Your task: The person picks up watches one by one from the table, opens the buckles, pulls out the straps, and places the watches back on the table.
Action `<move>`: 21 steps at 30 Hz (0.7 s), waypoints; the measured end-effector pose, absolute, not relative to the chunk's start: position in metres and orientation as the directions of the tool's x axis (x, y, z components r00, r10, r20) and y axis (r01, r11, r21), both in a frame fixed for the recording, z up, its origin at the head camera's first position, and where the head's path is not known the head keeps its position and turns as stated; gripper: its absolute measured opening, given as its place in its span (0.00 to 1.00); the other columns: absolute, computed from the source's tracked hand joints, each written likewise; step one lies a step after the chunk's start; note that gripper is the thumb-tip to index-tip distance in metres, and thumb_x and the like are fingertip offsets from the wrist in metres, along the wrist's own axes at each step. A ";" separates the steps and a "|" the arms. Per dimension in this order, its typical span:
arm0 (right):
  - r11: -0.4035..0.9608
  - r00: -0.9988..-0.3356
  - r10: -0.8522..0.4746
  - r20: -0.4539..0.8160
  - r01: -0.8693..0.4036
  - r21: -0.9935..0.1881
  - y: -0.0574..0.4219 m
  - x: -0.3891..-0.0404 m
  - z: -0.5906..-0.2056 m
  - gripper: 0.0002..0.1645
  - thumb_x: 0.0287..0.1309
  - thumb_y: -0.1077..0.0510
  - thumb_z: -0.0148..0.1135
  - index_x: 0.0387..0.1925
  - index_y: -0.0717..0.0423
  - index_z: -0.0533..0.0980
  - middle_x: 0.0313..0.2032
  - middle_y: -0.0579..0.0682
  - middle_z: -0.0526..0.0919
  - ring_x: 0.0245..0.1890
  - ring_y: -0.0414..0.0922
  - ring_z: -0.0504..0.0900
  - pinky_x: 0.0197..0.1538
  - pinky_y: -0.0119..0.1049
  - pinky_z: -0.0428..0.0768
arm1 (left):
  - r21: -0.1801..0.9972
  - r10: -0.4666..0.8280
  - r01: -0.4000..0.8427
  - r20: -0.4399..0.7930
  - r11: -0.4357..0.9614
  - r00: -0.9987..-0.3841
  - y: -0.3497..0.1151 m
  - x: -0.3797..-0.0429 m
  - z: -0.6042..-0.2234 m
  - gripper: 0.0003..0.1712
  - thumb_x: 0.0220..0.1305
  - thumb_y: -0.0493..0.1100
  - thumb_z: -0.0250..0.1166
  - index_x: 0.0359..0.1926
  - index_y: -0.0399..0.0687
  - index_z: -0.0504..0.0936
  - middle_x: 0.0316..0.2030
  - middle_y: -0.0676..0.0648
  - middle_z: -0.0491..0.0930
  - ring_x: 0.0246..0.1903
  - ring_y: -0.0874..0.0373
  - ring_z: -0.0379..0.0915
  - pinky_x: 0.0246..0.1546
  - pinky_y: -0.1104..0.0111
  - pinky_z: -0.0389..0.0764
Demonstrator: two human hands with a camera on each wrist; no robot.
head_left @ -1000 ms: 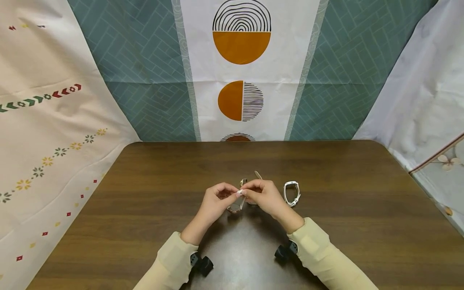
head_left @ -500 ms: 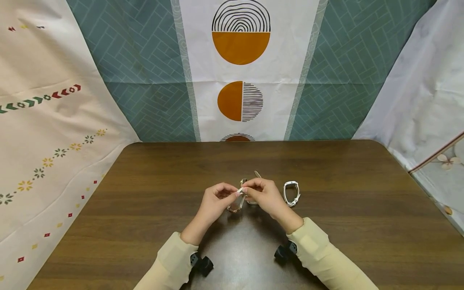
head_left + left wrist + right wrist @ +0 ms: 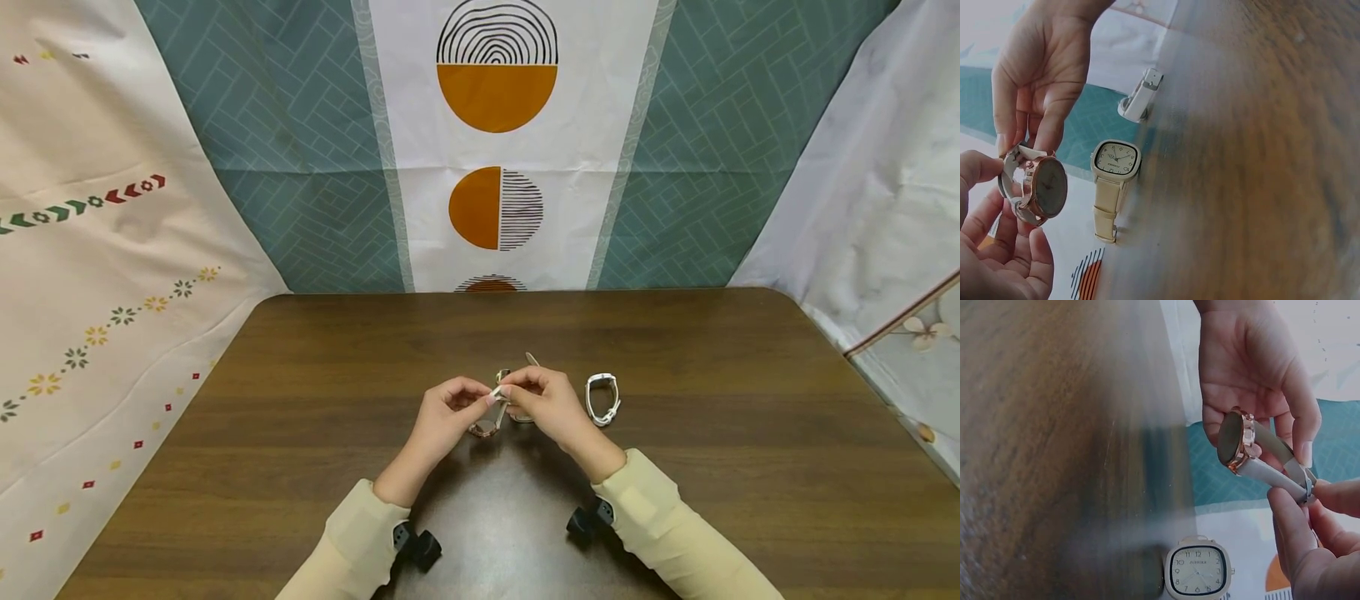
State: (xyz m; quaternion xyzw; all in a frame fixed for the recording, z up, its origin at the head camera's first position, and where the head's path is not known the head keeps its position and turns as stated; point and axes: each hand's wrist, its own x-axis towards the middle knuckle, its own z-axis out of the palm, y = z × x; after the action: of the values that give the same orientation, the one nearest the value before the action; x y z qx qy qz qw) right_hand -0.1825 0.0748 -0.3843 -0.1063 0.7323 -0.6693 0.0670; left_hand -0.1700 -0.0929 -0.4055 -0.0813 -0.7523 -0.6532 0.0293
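Note:
Between my two hands is a wristwatch with a round rose-gold case and a whitish strap closed into a loop. My left hand pinches the strap near its fastening, thumb against fingers. My right hand pinches the strap close to the left fingertips. The watch hangs below the fingertips, its dark dial turned sideways. Fingers partly cover the buckle area. Just beyond the hands stands a beige watch with a squarish face, partly hidden by my right hand in the head view.
A white watch with its strap looped stands on the wooden table, right of my right hand. Patterned cloth hangs behind the table's far edge. Small black cameras are strapped at both wrists.
My right fingertips have risen very slightly, and the whitish strap end between the hands has tilted a little. The other watches stay where they were.

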 end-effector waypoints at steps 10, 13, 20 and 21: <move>0.007 -0.969 -0.242 0.041 -0.044 -0.999 0.075 -0.183 -0.383 0.12 0.59 0.71 0.58 0.42 0.79 0.74 0.40 0.62 0.81 0.33 0.37 0.82 0.42 0.41 0.83 | 0.983 0.114 0.147 0.134 0.107 -0.984 -0.093 -0.171 -0.407 0.09 0.59 0.36 0.67 0.39 0.34 0.83 0.32 0.42 0.82 0.25 0.62 0.75 0.25 0.74 0.77; 0.005 -0.959 -0.282 0.024 -0.026 -1.000 0.076 -0.183 -0.383 0.13 0.59 0.71 0.57 0.43 0.79 0.73 0.39 0.60 0.81 0.33 0.37 0.82 0.43 0.43 0.83 | 0.982 0.128 0.162 0.148 0.102 -0.981 -0.094 -0.172 -0.408 0.10 0.59 0.36 0.67 0.39 0.33 0.83 0.33 0.38 0.82 0.25 0.57 0.76 0.24 0.73 0.78; 0.069 -0.943 -0.333 0.023 -0.049 -0.996 0.079 -0.184 -0.383 0.15 0.60 0.69 0.58 0.46 0.78 0.74 0.43 0.64 0.81 0.35 0.37 0.82 0.45 0.47 0.82 | 0.970 0.142 0.195 0.175 0.143 -0.974 -0.095 -0.172 -0.409 0.10 0.58 0.37 0.68 0.38 0.33 0.84 0.35 0.36 0.83 0.28 0.51 0.77 0.24 0.74 0.75; 0.079 -0.941 -0.338 0.025 -0.055 -0.995 0.080 -0.184 -0.383 0.15 0.59 0.68 0.59 0.45 0.78 0.75 0.43 0.64 0.82 0.35 0.36 0.82 0.45 0.48 0.82 | 0.970 0.141 0.194 0.173 0.147 -0.975 -0.095 -0.171 -0.409 0.10 0.58 0.37 0.68 0.38 0.33 0.84 0.35 0.36 0.84 0.27 0.53 0.77 0.24 0.75 0.75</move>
State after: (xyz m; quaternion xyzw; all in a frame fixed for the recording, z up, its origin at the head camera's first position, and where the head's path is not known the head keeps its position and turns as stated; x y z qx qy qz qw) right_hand -0.1840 0.0801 -0.3834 -0.1354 0.7268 -0.6649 0.1065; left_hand -0.1714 -0.0947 -0.4093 -0.1105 -0.7570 -0.6436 0.0206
